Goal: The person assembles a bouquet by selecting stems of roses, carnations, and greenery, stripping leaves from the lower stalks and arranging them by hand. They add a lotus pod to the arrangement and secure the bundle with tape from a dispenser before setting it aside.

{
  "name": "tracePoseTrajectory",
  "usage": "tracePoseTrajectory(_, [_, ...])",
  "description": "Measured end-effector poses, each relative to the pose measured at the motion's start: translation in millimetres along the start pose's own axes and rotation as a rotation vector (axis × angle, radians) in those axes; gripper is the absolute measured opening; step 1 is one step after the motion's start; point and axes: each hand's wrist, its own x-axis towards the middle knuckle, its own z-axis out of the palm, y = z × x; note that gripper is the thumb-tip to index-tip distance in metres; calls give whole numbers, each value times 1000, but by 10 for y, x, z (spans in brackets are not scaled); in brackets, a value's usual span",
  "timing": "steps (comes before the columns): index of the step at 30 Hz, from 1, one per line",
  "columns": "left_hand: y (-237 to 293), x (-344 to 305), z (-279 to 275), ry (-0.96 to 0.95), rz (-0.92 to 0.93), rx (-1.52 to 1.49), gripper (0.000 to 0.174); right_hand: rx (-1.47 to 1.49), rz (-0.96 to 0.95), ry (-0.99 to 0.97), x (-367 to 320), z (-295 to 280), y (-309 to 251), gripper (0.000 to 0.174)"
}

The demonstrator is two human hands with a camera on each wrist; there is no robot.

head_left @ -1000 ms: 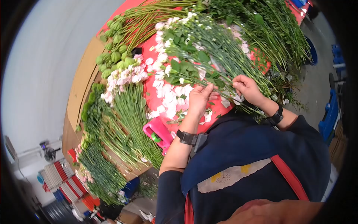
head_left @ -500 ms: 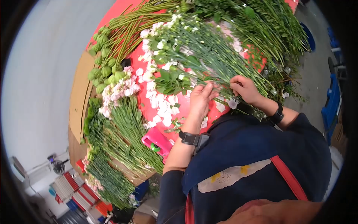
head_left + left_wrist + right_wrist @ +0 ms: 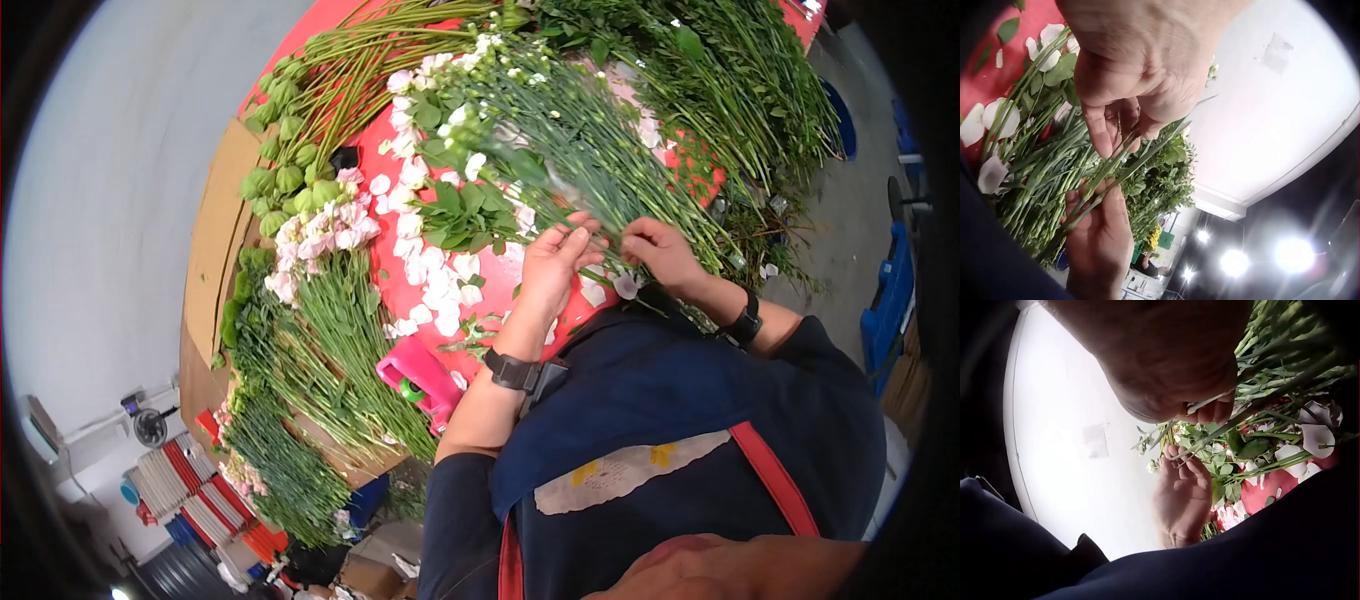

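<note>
Over the front of the red table, the left hand [image 3: 555,265] and right hand [image 3: 665,255] face each other, a short gap apart. In the left wrist view, the left hand [image 3: 1141,69] pinches thin green stems [image 3: 1107,169] between thumb and fingers. The same stems run down to the right hand [image 3: 1100,244], whose thumb and fingers grip their lower part. A blurred white flower [image 3: 475,165] shows up-left of the hands, beside a large bundle of green stems [image 3: 600,145]. The right wrist view has the right hand [image 3: 1172,356] in dark shade.
White petals [image 3: 440,285] and leafy sprigs [image 3: 465,213] lie on the red tabletop. Left of them are pink flowers [image 3: 325,235], green pods [image 3: 288,180] and stem bundles [image 3: 350,340]. A pink bottle-like object [image 3: 420,378] lies near the left forearm; greenery [image 3: 740,90] covers the upper right.
The held stems have swung upward, uncovering the leafy sprigs beneath them. Both hands keep nearly the same place, the left hand's fingers a little rearranged. The view has shifted slightly.
</note>
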Motion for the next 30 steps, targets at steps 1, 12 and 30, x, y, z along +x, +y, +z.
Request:
tracePoseTrajectory(1, [-10, 3, 20, -1, 13, 7, 25, -140, -32, -11, -29, 34, -14, 14])
tracePoseTrajectory(12, [25, -155, 88, 73, -59, -140, 15, -574, -230, 263, 880, -895, -309, 19])
tracePoseTrajectory(30, [-155, -188, -174, 268, -119, -97, 13, -1629, -306, 432, 1948, -1934, -165, 44])
